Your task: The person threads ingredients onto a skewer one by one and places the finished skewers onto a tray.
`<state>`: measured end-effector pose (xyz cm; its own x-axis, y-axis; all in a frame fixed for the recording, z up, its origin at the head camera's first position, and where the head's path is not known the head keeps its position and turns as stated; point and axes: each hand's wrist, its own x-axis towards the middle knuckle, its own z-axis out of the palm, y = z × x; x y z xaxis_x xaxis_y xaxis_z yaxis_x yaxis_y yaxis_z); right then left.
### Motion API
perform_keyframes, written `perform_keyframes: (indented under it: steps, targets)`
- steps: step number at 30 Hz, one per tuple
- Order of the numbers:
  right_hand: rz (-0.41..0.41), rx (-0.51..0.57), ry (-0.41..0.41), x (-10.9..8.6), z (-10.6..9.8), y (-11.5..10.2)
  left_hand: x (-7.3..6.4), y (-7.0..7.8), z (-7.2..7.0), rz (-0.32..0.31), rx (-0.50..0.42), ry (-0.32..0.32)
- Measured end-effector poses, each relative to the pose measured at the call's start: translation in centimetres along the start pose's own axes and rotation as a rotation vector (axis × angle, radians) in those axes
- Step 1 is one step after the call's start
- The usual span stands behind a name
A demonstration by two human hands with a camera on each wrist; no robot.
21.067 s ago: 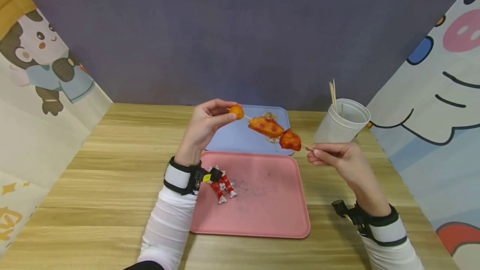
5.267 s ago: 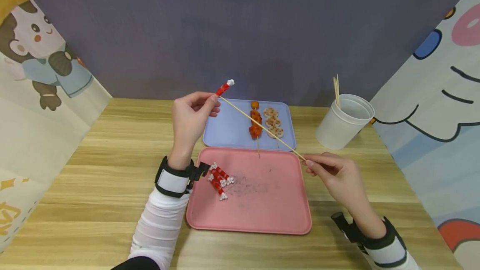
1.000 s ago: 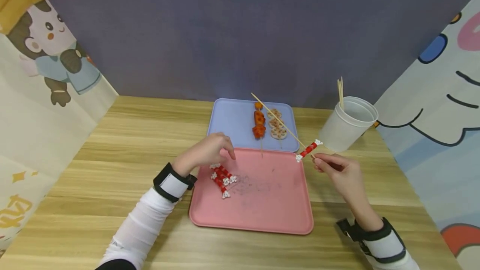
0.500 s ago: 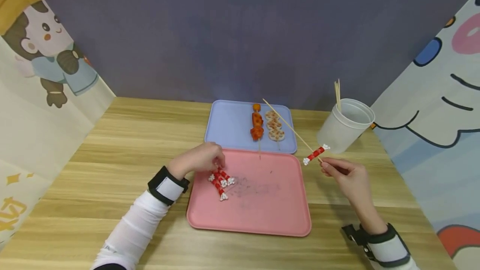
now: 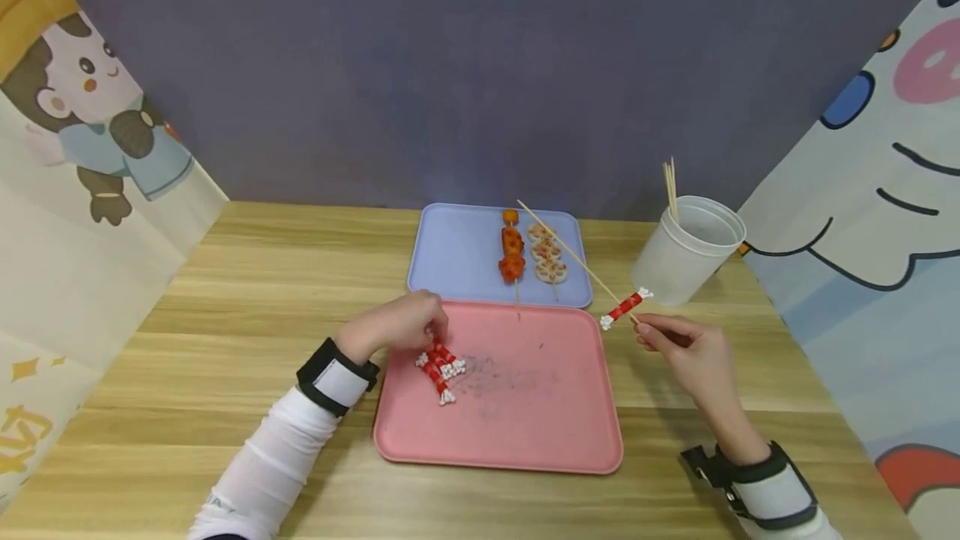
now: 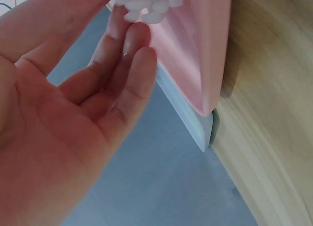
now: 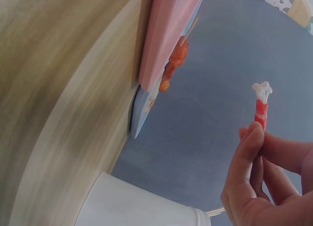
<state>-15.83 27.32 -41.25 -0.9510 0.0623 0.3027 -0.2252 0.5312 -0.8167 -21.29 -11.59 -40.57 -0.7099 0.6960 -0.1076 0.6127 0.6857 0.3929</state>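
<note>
My right hand (image 5: 686, 348) pinches a bamboo skewer (image 5: 570, 255) near its lower end, pointing up and left. Threaded across the skewer by my fingers is a red-wrapped enoki mushroom roll (image 5: 626, 307) with white tips; it also shows above my thumb in the right wrist view (image 7: 261, 111). My left hand (image 5: 401, 325) reaches down to the pink tray (image 5: 517, 432), fingers curled at the upper end of several more enoki rolls (image 5: 438, 375). White mushroom caps (image 6: 149, 6) show at its fingertips in the left wrist view; thumb and index tips are out of frame.
Behind the pink tray lies a blue tray (image 5: 450, 252) with an orange-red meat skewer (image 5: 512, 252) and a lotus-root skewer (image 5: 547, 252). A white bucket (image 5: 678, 261) with several bamboo skewers (image 5: 671, 190) stands at the back right, before a grey panel (image 5: 480, 65).
My left hand has lowered onto the rolls in the pink tray and its fingers have closed there. Earlier it held a roll against the skewer; that roll now sits on the skewer near my right hand.
</note>
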Motion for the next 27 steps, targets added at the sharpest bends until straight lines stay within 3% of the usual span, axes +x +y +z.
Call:
perform_keyframes:
  steps: [3,7,11,14,17,21,23,27]
  targets:
    - [-0.026,0.065,0.000,0.4,0.3,2.8,0.0,0.0,0.0,-0.001,-0.007,0.014]
    - [-0.043,0.058,0.015,1.3,0.7,8.2,0.0,-0.3,0.2,-0.008,-0.007,0.014]
    - [-0.042,0.084,0.013,1.6,0.8,10.2,0.1,-0.4,0.3,-0.007,-0.015,0.007]
    - [-0.035,0.132,-0.007,1.5,0.6,9.7,0.1,-0.4,0.2,0.002,-0.026,0.005]
    - [-0.030,0.071,0.011,1.4,0.7,9.3,0.0,-0.4,0.1,0.013,-0.031,0.010]
    - [-0.008,0.018,-0.005,0.9,0.3,6.0,0.0,-0.4,-0.1,0.021,-0.049,0.015]
    - [-0.022,0.087,-0.027,0.8,0.1,5.0,0.0,-0.5,-0.3,0.019,-0.065,0.017]
    - [-0.032,0.066,-0.037,0.4,0.2,2.1,-0.4,-0.7,-0.7,-0.005,-0.113,0.049]
